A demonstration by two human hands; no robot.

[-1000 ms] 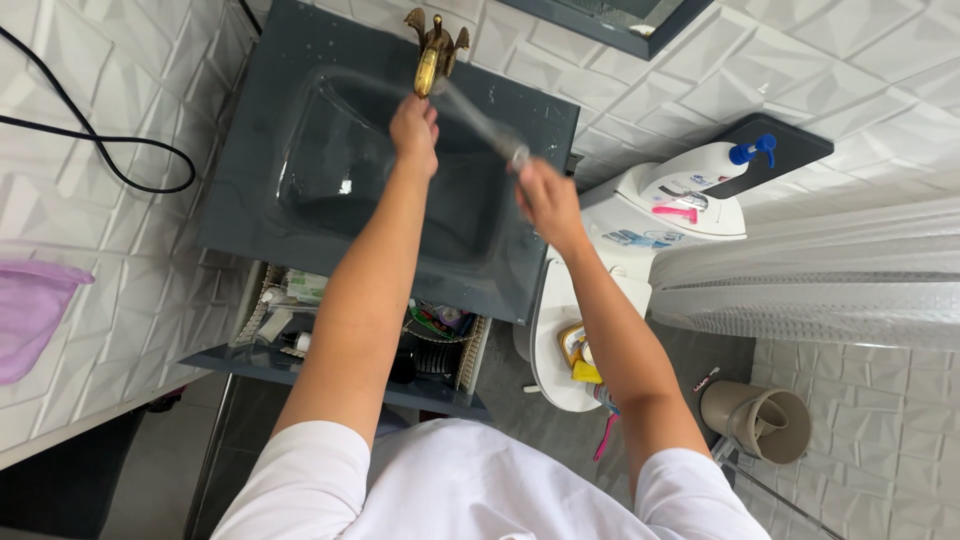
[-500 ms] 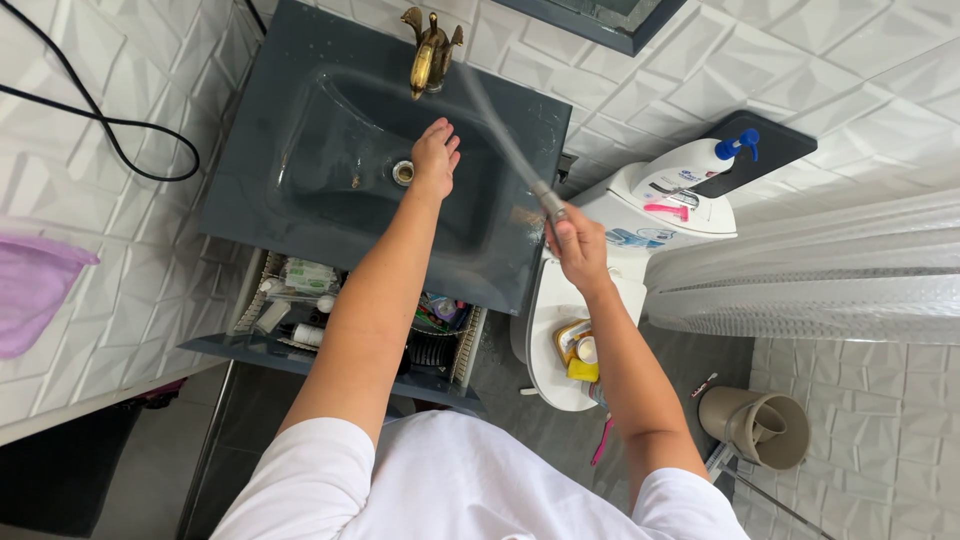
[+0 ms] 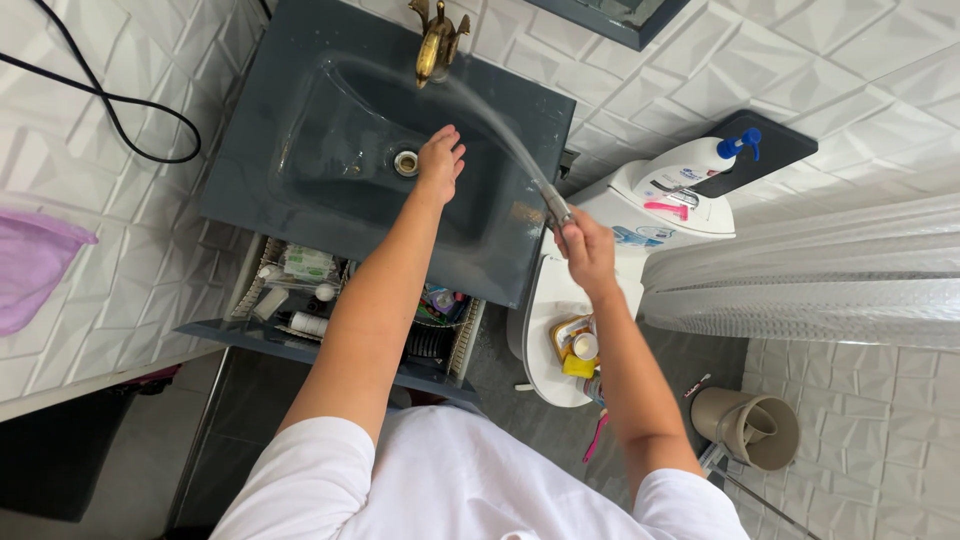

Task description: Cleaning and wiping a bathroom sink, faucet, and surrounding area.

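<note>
Walls: white tiles point(image 3: 120, 210) with a raised diamond pattern all round; a black cable point(image 3: 110, 110) loops across them at the upper left.
Floor: grey, seen below the sink unit and around the toilet.
Sink: a dark grey basin point(image 3: 300, 190) with a wide flat rim, a round metal drain point(image 3: 406, 162) in its bottom and a brass tap point(image 3: 436, 42) at the back edge.
Shelf under sink: wire baskets point(image 3: 300, 290) filled with small bottles, tubes and packets, too small to tell apart.
Toilet: white, just right of the sink; its closed lid point(image 3: 545, 330) carries a yellow packet and a small tub, and the tank point(image 3: 650, 215) carries a white pump bottle point(image 3: 700, 160) with a blue top, lying on its side.
Bin: a beige bin point(image 3: 745, 428) on the floor at the right, open, with a liner inside.
Curtain: a clear ribbed shower curtain point(image 3: 800, 270) at the right.
Cloth: a pink cloth point(image 3: 30, 265) at the left edge.
Left hand: left hand point(image 3: 440, 160) spread flat, palm down, in the basin just beside the drain, holding nothing.
Right hand: right hand point(image 3: 585, 250) closed around the metal end of a hose point(image 3: 500, 125), above the gap between sink and toilet.
Hose: a grey, partly see-through hose running from the tap, across the basin's right rim, to the right hand.
</note>
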